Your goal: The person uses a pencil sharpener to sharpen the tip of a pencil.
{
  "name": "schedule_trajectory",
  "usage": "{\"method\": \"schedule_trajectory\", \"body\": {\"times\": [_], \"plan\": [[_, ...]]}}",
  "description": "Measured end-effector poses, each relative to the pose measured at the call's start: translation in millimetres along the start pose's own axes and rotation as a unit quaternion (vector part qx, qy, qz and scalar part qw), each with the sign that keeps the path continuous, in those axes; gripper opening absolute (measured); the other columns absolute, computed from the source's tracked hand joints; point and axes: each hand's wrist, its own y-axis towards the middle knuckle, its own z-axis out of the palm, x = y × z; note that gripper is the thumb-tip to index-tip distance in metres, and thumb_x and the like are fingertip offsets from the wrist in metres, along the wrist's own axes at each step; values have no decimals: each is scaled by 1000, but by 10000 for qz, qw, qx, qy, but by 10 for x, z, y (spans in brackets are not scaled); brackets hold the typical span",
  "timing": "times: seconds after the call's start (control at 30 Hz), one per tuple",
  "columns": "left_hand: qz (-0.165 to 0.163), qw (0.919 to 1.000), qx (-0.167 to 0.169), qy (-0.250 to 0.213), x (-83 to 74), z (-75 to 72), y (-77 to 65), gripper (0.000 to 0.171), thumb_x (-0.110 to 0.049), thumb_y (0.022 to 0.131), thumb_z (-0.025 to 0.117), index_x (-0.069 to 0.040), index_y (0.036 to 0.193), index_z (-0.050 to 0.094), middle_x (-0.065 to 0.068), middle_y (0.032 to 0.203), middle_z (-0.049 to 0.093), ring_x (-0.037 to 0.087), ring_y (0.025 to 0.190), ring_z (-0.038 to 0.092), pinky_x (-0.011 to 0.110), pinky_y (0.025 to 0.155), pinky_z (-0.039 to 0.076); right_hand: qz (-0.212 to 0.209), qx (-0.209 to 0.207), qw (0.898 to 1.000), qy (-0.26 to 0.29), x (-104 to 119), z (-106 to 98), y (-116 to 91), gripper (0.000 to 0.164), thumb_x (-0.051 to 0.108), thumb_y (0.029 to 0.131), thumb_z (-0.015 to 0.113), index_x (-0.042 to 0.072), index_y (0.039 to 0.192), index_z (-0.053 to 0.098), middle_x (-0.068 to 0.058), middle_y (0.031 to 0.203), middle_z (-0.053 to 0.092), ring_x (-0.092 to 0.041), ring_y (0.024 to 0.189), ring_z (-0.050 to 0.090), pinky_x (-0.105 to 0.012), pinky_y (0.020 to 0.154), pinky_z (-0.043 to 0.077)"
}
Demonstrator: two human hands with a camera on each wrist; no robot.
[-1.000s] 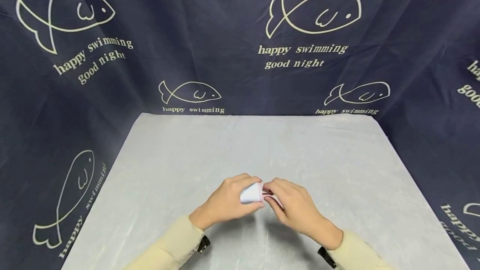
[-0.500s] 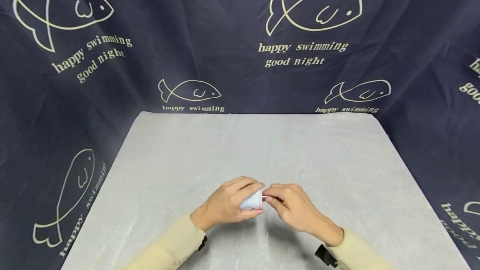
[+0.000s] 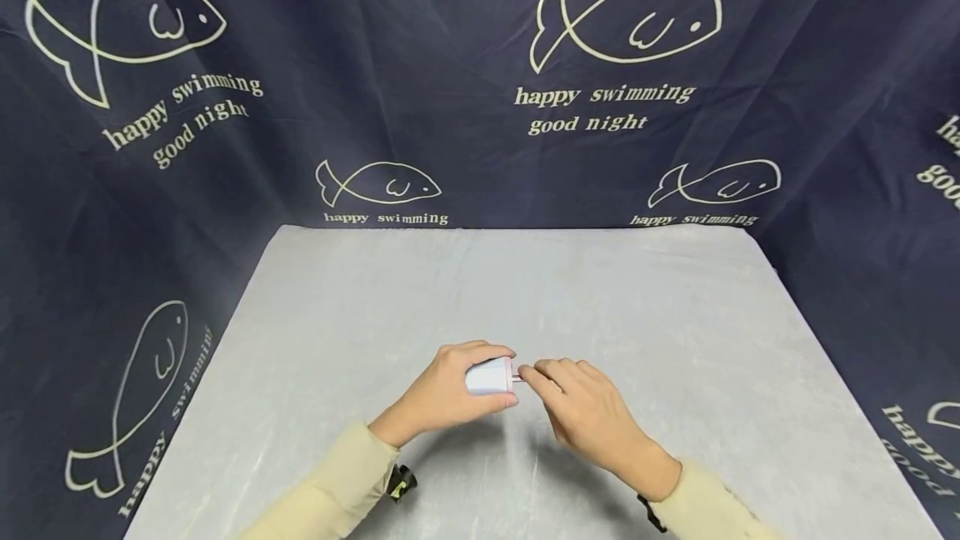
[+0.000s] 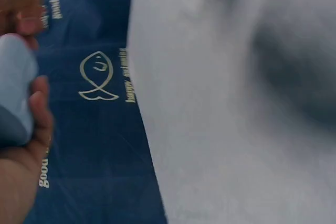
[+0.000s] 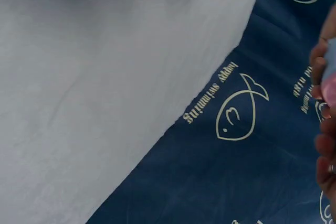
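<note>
In the head view, my left hand (image 3: 450, 386) grips a pale blue block (image 3: 487, 376) with a pink end, fingers over its top and thumb beneath. Thin metal prongs (image 3: 517, 377) stick out of the pink end, like those of a plug-in charger. The fingertips of my right hand (image 3: 588, 411) are at these prongs and seem to pinch them; the thumb is mostly hidden. In the left wrist view the block (image 4: 16, 87) is cut off at the edge. The right wrist view shows its rounded pink end (image 5: 329, 88) just above my right fingers.
The hands are above a table with a pale grey cover (image 3: 420, 290). Dark blue cloth (image 3: 480, 107) printed with fish and lettering hangs behind and on both sides. Cream sleeves (image 3: 330, 482) with dark wrist straps show at the bottom.
My left hand and the block have shifted slightly left and up, with the block's side turned. My right index finger has straightened, and the right thumb has gone out of sight.
</note>
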Motion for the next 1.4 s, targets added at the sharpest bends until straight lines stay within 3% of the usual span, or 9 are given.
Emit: {"method": "schedule_trajectory", "body": {"times": [0.13, 0.27, 0.43, 0.53, 0.63, 0.8, 0.87, 1.03, 1.4], "plan": [[-890, 9921, 255, -847, -65, -27, 21, 39, -25, 79, 77, -10, 114, 67, 4, 104, 70, 7, 77, 57, 23, 65, 50, -607, -514, 9958, -444, -24, 55, -21, 32, 1, 98, 32, 4, 107, 63, -6, 92, 60, -18, 72, 57, -25, 60, 41], [-943, 9858, 469, -1305, -106, 0, 23, 38, -20, 80, 77, -6, 114, 67, 8, 104, 70, 7, 76, 57, 23, 65, 50, -794, -933, 9896, -748, -30, 70, 9, 28, 10, 101, 37, 4, 93, 63, -2, 75, 53, -13, 57, 44, -20, 52, 30], [717, 9961, 399, 327, -54, 52, 10, 44, -23, 76, 80, -3, 113, 65, 6, 102, 68, 6, 81, 58, 16, 68, 49, 433, 436, 9967, 526, 43, -14, 41, 30, 21, 102, 39, 13, 80, 57, 9, 63, 47, 0, 51, 33, -14, 44, 25], [2196, 9570, 52, 1896, 23, 70, -4, 48, -26, 74, 82, -2, 111, 63, 4, 100, 65, 10, 86, 61, 15, 75, 51, 1771, 1674, 9516, 1875, 81, -87, 74, 24, 19, 100, 46, 19, 80, 59, 15, 60, 45, 5, 52, 32, -14, 46, 28], [2627, 9355, -137, 2359, 80, 80, -22, 48, -28, 74, 82, -3, 111, 63, 4, 101, 64, 12, 90, 63, 17, 80, 51, 2309, 2171, 9205, 2287, 81, -107, 89, 9, 16, 96, 54, 18, 89, 59, 15, 62, 47, 5, 54, 36, -16, 49, 33], [1152, 9878, -82, 1047, 89, 58, -55, 46, -25, 76, 80, -5, 115, 63, 3, 101, 66, 7, 82, 59, 13, 69, 49, 1552, 1086, 9682, 1635, 68, -14, 30, 9, 17, 92, 61, 13, 98, 55, 11, 79, 57, 3, 62, 44, -12, 52, 36], [508, 9973, -69, 522, 74, 41, -63, 45, -25, 77, 79, -7, 115, 64, 1, 100, 67, 5, 77, 57, 14, 65, 47, 1136, 520, 9836, 1299, 57, 24, 21, 7, 18, 96, 56, 12, 96, 58, 9, 82, 57, 0, 64, 46, -12, 53, 38], [-151, 9999, 14, 29, 44, 38, -67, 44, -26, 76, 79, -11, 115, 65, -2, 99, 68, 3, 75, 55, 17, 62, 47, 421, -268, 9946, 907, 18, 57, 30, 26, 23, 102, 42, 9, 92, 62, 7, 82, 57, -5, 64, 49, -16, 56, 40], [258, 9995, 155, 77, 36, 67, -45, 44, -25, 78, 78, -8, 116, 64, 1, 99, 67, 4, 77, 55, 15, 64, 47, 635, 129, 9923, 1057, -2, 10, -19, 29, 29, 102, 41, 9, 96, 61, 9, 74, 56, 0, 60, 46, -12, 52, 38]]}}
